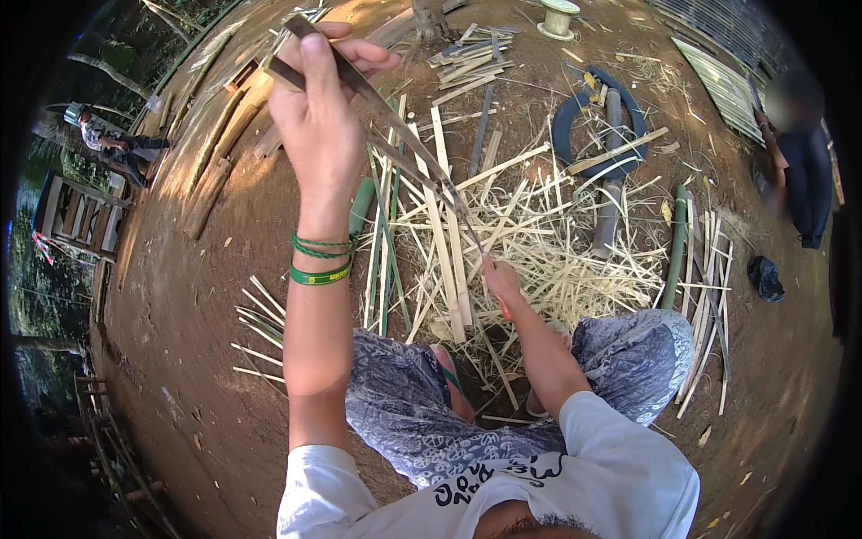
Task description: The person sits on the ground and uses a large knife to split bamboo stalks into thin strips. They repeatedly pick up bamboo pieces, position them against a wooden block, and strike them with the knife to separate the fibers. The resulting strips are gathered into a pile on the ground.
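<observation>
My left hand [321,135] is raised at the upper left, its thumb pressed over a long dark bamboo strip [386,110]. A second, paler strip end [285,75] juts out beside the palm. The strip slants down to the right toward my right hand [503,278], which is closed around a knife [470,229]. Some orange of its handle shows below my fist. The narrow blade meets the lower part of the strip, and where one ends and the other begins is hard to make out. Beneath both hands lies a heap of pale bamboo shavings [548,242].
Split bamboo strips [456,256] lie ahead of my knees, with more at the right [709,305]. Beyond the heap is a dark tire [564,126] with a pole [613,117] across it. Green bamboo [676,247] lies right. People are at far left [117,144] and right [799,171].
</observation>
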{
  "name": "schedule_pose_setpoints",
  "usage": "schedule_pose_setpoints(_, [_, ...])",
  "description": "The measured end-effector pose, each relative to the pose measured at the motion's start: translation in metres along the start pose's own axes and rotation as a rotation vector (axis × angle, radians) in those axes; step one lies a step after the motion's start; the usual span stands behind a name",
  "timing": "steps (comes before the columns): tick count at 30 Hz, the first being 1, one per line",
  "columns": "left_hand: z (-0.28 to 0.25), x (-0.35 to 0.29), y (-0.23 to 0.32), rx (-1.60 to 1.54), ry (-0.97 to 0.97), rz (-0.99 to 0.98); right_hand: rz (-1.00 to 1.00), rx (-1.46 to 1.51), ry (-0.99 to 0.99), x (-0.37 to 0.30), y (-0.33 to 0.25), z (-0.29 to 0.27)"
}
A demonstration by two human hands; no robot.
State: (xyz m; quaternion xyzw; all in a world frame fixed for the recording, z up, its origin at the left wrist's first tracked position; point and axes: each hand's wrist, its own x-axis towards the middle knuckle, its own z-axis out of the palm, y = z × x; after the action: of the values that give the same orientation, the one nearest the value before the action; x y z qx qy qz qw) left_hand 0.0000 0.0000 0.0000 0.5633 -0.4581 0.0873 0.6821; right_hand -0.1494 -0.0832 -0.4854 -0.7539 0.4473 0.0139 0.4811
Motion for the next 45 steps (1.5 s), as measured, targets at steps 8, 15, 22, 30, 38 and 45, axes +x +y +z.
schedule_pose_setpoints(8, [-0.136,-0.016,0.113,-0.055,0.513,0.136,0.099,0.776,-0.121,-0.04,-0.038,-0.023])
schedule_pose_setpoints(15, [-0.287,-0.163,0.168,-0.054,1.213,-0.057,0.164,0.818,-0.14,-0.076,-0.06,-0.042])
schedule_pose_setpoints(22, [-0.346,-0.383,0.043,-0.442,1.862,-0.149,0.289,0.819,-0.147,-0.096,0.004,-0.033])
schedule_pose_setpoints(30, [-0.322,-0.375,-0.079,-0.323,1.936,-0.437,0.206,0.692,-0.091,-0.121,0.013,-0.026])
schedule_pose_setpoints(38, [-0.17,-0.494,-0.113,-0.966,0.453,-1.323,-0.023,0.394,0.155,-0.105,0.042,0.025])
schedule_pose_setpoints(45, [-0.189,-0.634,-0.046,-0.885,0.766,-1.467,-0.034,-0.135,0.227,-0.103,0.021,0.071])
